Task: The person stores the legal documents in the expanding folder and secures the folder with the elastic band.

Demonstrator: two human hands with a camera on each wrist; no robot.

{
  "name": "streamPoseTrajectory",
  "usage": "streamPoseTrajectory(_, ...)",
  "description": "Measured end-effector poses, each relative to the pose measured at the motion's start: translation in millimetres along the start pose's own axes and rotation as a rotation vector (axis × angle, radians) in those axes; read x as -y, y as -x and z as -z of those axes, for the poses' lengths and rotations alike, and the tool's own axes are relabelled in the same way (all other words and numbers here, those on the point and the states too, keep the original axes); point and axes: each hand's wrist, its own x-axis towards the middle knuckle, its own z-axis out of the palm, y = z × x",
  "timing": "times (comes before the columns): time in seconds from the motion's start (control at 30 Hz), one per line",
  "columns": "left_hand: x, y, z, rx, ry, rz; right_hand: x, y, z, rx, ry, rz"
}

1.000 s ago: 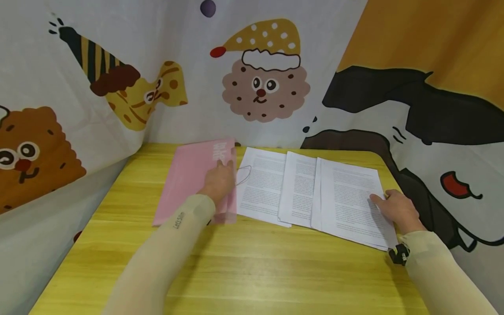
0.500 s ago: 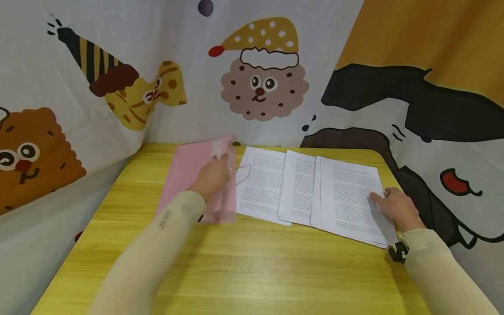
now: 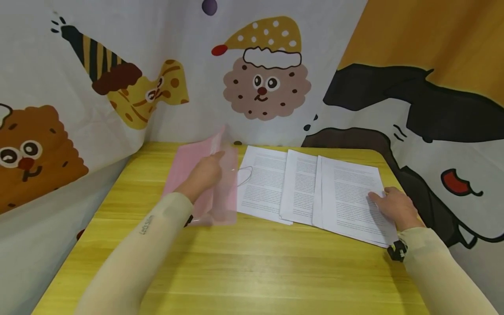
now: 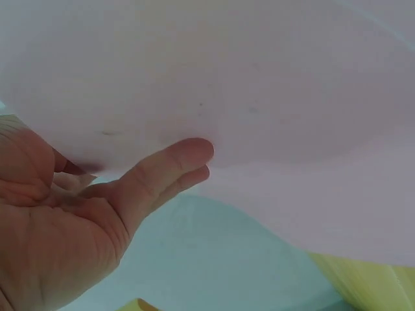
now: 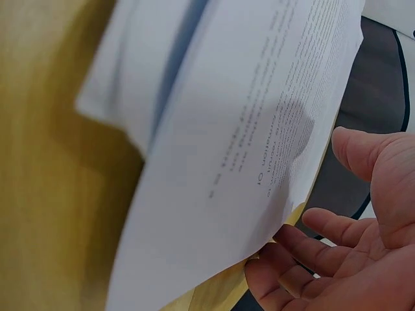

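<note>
In the head view, a pink translucent folder [image 3: 188,165] lies at the back left of the table. My left hand [image 3: 202,175] pinches its cover, which stands partly raised toward the left. The pale underside of the cover [image 4: 292,123] fills much of the left wrist view, with fingers of that hand [image 4: 165,172] against it. To the right, printed sheets [image 3: 350,197] are spread in overlapping stacks. My right hand [image 3: 395,208] is at the right edge of the rightmost stack. In the right wrist view its fingers [image 5: 292,253] are loosely bent at the paper edge, thumb apart from them.
A thin loop of cord [image 3: 246,175] sticks out from the folder over the leftmost sheets. The yellow wood-grain table [image 3: 252,271] reaches back to a cartoon-print curtain [image 3: 165,26], which also hangs on both sides.
My left hand has moved left and toward me, drawing the folder's cover up and leftward, so more of the translucent layer beneath shows. My right hand and the sheets have stayed in place.
</note>
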Motion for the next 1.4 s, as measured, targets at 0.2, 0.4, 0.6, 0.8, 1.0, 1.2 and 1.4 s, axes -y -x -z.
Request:
streamPoseTrajectory(0.2, 6.8, 7.4, 8.0, -0.025, -0.047, -0.083, -3, -1.2, -3, -0.014, 0.003, 0.009)
streamPoseTrajectory(0.4, 13.7, 12.3, 15.9, -0.026, -0.045, -0.109, -17, 1.4, 3, -0.029, 0.01, -0.035)
streamPoseTrajectory(0.6, 17.3, 15.8, 18.8, -0.024, -0.038, -0.124, -42, 7.0, 14, -0.032, -0.022, -0.063)
streamPoseTrajectory(0.8, 22.9, 18.3, 22.4, -0.025, -0.022, -0.151, -59, 20.4, 22, 0.019, -0.002, -0.112)
streamPoseTrajectory(1.0, 26.0, 21.8, 26.5, -0.042, -0.043, -0.188, -75, 19.3, 27, 0.048, -0.007, -0.108)
streamPoseTrajectory(1.2, 29.6, 25.6, 31.6, -0.017, -0.043, -0.178, -86, 13.2, 27, -0.067, 0.021, -0.08)
streamPoseTrajectory(1.4, 33.9, 29.6, 42.7, 0.007, 0.007, -0.173, -83, 18.5, 38, -0.154, -0.062, 0.044)
